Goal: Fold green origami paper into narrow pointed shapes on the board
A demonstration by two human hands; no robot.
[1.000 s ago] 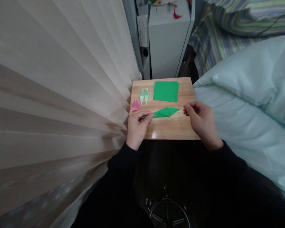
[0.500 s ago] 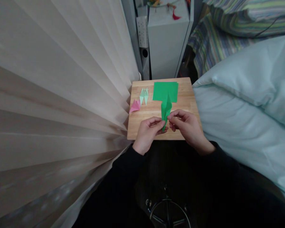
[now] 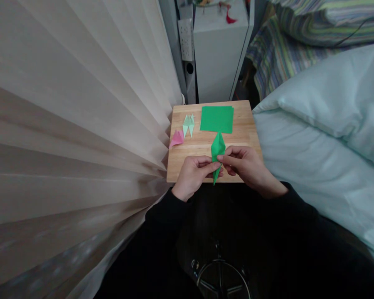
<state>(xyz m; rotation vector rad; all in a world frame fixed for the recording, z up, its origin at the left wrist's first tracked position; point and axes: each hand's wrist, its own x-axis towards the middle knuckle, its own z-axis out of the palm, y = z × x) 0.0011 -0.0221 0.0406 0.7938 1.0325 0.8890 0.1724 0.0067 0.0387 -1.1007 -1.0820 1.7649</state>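
Observation:
A folded green origami paper (image 3: pixel 218 145), a long diamond with pointed ends, is held upright over the near part of the small wooden table (image 3: pixel 190 164). My left hand (image 3: pixel 195 172) grips its lower left side, thumb lying across the front. From the right, my right hand (image 3: pixel 244 166) pinches the paper near its middle with thumb and forefinger. Beyond the hands lies a stack of green paper sheets (image 3: pixel 217 119). To the left sit a pale green folded paper piece (image 3: pixel 188 124) and a pink folded paper piece (image 3: pixel 177 138).
A pleated curtain (image 3: pixel 112 104) hangs along the table's left side. On the right is a bed with a pale blue quilt (image 3: pixel 318 124). A white cabinet (image 3: pixel 220 58) stands behind the table, and a round metal chair base (image 3: pixel 220 265) is below in front.
The green origami paper has come down and nearer to me, and its top flap now lies flatter and shorter. My right thumb has moved onto the paper's front.

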